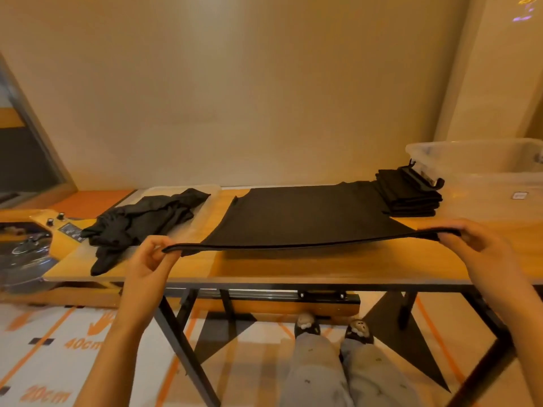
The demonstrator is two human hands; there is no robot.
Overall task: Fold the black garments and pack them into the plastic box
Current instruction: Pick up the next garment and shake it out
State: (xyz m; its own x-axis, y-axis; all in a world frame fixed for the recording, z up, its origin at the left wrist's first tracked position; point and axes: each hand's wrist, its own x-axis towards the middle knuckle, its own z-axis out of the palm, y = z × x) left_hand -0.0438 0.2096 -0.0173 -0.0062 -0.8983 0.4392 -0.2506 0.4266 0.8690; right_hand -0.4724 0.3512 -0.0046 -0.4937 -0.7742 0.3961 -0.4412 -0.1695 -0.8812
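Wooden table by a beige wall. Left hand and right hand each pinch a corner of the spread black garment above the front edge. A folded stack sits beside the plastic box at the right end, apparently unpacked. The crumpled heap at the left end is unfolded.

Wooden table on black legs, slippers below, marked floor mat

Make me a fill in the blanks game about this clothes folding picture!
The left hand and right hand pinch the spread garment, whose colour is ____.
The folded stack lies by the plastic box at the table's ____ end.
The crumpled pile lies at its ____ end.
Missing words: black, right, left.
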